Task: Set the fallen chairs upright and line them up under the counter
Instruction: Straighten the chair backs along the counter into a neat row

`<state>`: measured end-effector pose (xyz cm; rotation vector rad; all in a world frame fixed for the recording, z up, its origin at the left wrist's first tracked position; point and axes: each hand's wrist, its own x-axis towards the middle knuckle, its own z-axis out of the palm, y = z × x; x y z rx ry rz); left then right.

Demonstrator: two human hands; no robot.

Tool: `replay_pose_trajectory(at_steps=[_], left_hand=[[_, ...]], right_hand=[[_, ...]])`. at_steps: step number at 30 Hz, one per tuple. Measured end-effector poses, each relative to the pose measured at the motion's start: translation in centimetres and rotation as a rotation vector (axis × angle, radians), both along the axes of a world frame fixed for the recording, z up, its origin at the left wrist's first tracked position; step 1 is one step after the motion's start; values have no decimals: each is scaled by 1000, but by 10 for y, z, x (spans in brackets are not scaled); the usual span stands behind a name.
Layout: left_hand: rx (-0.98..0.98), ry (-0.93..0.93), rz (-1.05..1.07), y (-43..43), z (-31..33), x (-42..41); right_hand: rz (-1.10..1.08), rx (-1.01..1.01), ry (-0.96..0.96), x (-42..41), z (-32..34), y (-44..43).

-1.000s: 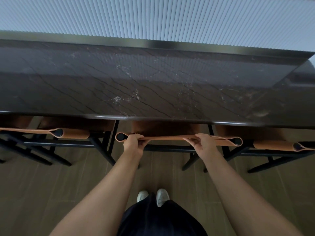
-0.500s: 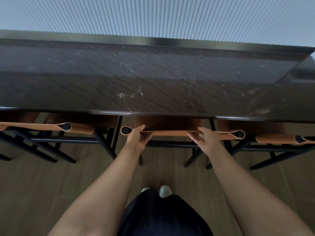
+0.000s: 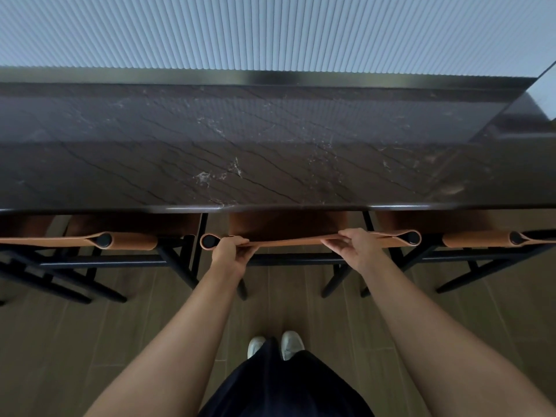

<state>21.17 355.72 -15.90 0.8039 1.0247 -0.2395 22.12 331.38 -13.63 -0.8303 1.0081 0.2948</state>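
step: lining up middle chair (image 3: 285, 225) under tabletop (image 3: 270, 164) | hands: left hand (image 3: 230, 251), right hand (image 3: 359, 246) both grip its backrest (image 3: 288, 242) | next: probably even gaps to side chairs (image 3: 129, 240)

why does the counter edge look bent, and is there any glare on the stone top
Head view: the wide-angle lens bows the front edge of the counter; a pale reflection of the ribbed wall washes its far half; the seat beneath lies in shadow; the left hand and right hand, gripping the middle chair's backrest, look sharp.
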Motion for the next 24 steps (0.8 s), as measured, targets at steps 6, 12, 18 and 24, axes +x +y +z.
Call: replay_pose_trajectory(at_steps=[6,12,18,24], left_hand=[[9,53,43,-1,2,7],[-21,51,65,-1,8,5],[-63,48,57,-3,15,0],[-75,11,-92,-20,21,-18]], right_hand=[[-18,-3,7,7,-4,2],[3,-26,-12,-2,-2,6],[63,-71,-21,-18,2,6],[0,-15,-70,-39,0,-2]])
